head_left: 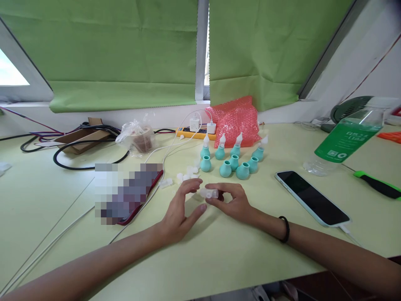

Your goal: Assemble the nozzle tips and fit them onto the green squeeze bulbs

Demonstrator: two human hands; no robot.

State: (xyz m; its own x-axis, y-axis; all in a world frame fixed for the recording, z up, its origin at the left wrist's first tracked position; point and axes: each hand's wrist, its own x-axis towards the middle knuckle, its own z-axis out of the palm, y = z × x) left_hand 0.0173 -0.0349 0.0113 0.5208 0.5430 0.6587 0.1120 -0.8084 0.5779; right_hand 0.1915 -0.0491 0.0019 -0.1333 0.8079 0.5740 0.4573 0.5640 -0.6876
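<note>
Between thumb and fingers, my right hand [232, 201] pinches a small translucent plastic tube piece [209, 193] above the table. My left hand [181, 211] is beside its left end, thumb and fingers spread apart and holding nothing. Behind my hands stand several turquoise rubber bulbs with open tops, such as the front one [242, 170]. Farther back, several more bulbs carry clear pointed tips, like the bulb with a nozzle [220, 151]. Loose translucent plastic pieces [189, 172] lie just beyond my left hand.
A blurred phone [134, 196] and white cables lie left; another phone [313, 198] lies right. Behind are a yellow power strip [184, 133], pink bubble wrap [236, 123], a bagged tape roll [140, 139] and a cardboard box [83, 140]. A green-labelled bottle [347, 138] stands at right.
</note>
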